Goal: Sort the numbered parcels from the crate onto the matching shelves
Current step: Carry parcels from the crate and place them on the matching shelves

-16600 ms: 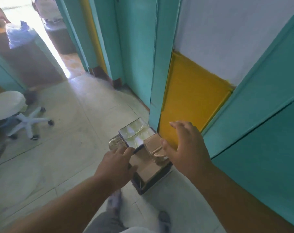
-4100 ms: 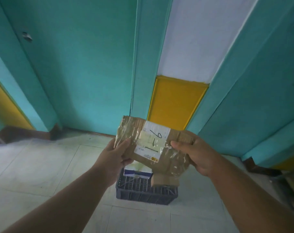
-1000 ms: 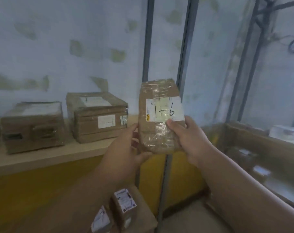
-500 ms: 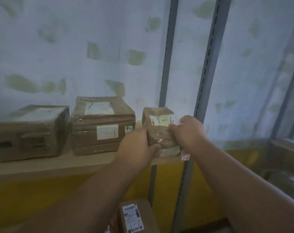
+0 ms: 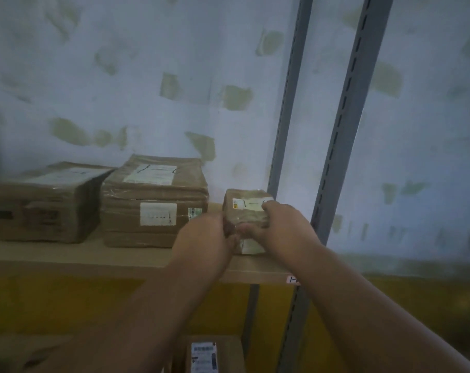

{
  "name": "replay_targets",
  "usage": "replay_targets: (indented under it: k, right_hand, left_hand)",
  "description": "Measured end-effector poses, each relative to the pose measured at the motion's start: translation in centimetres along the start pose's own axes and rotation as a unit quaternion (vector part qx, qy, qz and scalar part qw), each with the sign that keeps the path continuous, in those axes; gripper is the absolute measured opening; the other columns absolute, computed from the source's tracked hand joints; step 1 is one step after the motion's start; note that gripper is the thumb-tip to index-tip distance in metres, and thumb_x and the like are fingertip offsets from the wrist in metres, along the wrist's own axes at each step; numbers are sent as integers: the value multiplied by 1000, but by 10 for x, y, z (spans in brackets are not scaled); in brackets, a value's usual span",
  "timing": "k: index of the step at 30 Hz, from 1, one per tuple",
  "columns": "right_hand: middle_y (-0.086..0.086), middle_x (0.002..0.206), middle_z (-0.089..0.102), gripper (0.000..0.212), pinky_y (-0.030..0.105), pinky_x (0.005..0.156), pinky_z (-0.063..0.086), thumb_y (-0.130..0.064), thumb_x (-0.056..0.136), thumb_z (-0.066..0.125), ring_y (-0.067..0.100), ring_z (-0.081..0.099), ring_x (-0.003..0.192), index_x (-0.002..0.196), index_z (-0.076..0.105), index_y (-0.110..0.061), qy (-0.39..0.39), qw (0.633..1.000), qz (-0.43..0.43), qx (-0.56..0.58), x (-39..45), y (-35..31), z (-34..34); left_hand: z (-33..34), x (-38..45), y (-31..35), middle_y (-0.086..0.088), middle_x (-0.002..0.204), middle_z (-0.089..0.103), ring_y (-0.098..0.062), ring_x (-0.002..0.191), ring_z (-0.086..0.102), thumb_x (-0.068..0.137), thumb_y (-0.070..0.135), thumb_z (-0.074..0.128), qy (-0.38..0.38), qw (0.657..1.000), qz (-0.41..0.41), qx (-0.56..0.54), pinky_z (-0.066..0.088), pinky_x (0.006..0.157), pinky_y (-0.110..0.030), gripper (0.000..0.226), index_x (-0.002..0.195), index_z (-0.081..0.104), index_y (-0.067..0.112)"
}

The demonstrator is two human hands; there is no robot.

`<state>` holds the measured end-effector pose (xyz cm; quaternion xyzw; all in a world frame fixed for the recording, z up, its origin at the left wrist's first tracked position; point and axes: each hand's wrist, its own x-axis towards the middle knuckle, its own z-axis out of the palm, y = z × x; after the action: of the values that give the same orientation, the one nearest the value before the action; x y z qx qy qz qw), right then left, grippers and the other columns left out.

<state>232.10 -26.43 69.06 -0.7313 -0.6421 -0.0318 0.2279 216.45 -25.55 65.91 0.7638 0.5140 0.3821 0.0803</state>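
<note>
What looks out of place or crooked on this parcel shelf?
Nothing stands out. The small taped cardboard parcel, held by the left hand and right hand, sits on the wooden shelf beside two larger cardboard boxes, all upright.

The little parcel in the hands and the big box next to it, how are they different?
The little parcel is smaller and narrower than the big box. Both hands, left hand and right hand, hold the little parcel; the big box rests untouched. Both are brown, white-labelled, on the same shelf.

Storeroom: racked shelf [image 5: 94, 255], taped parcels [image 5: 153, 200]
</note>
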Motion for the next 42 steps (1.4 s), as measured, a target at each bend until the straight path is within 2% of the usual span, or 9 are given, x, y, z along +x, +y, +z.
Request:
replay_targets:
  k: [3,5,8,11,16,21,27,36,42]
  right_hand:
    - [1,122,60,65,40,92,52,-68,81,62,23,56,111,130,54,-25,36,998,-48,13,-9,0,-4]
    - [0,129,56,65,39,100,47,-66,82,61,23,51,119,132,52,-26,68,994,-90,13,-21,-11,-9]
    - [-6,139,48,60,36,108,38,-62,88,58,18,44,129,137,46,-30,87,981,-172,33,-47,-47,-11]
    - [-11,142,44,60,29,105,34,-61,92,55,11,39,131,143,40,-34,91,965,-241,59,-75,-102,-2]
    - [-9,132,51,56,23,99,32,-54,90,61,12,44,125,139,49,-28,84,922,-355,133,-127,-228,32]
    - [-1,120,61,51,32,95,43,-50,84,69,20,53,114,128,55,-28,61,876,-427,217,-199,-386,92]
    - [2,125,59,57,34,98,41,-52,87,65,23,53,119,133,56,-19,-17,832,-486,266,-271,-557,138]
    - [0,134,53,59,36,101,40,-50,89,64,21,48,125,140,50,-23,-84,789,-546,270,-298,-765,235]
    - [1,136,52,58,37,102,40,-51,90,64,22,47,127,139,51,-24,-126,766,-562,287,-294,-937,304]
  left_hand:
    - [-5,-16,-2,7,111,66,-12,102,61,89,40,67,32,999,9,26,45,76,-24,37,123,61,27]
    - [-13,-35,-12,10,116,62,-8,103,57,88,42,66,53,998,4,30,49,85,-25,46,131,56,29]
    - [-40,-69,-39,19,112,57,1,96,50,88,45,65,62,997,-10,53,42,83,-18,40,125,54,35]
    - [-79,-110,-80,23,110,53,2,98,52,88,50,63,79,992,-27,99,39,79,-15,41,126,53,37]
    - [-164,-198,-181,15,95,56,-14,88,64,76,39,80,141,970,-114,164,44,71,-26,43,115,66,27]
    - [-283,-307,-277,2,100,69,-22,88,68,74,46,65,155,931,-218,249,54,78,-34,43,110,69,22]
    - [-406,-414,-360,10,109,65,-17,99,62,79,48,71,143,879,-322,320,47,81,-29,39,114,64,33]
    - [-508,-469,-538,9,122,61,-15,103,60,83,53,66,142,840,-409,327,49,83,-30,49,127,56,34]
    - [-600,-483,-657,9,123,60,-14,107,59,85,53,65,159,805,-468,328,50,87,-31,47,127,55,35]
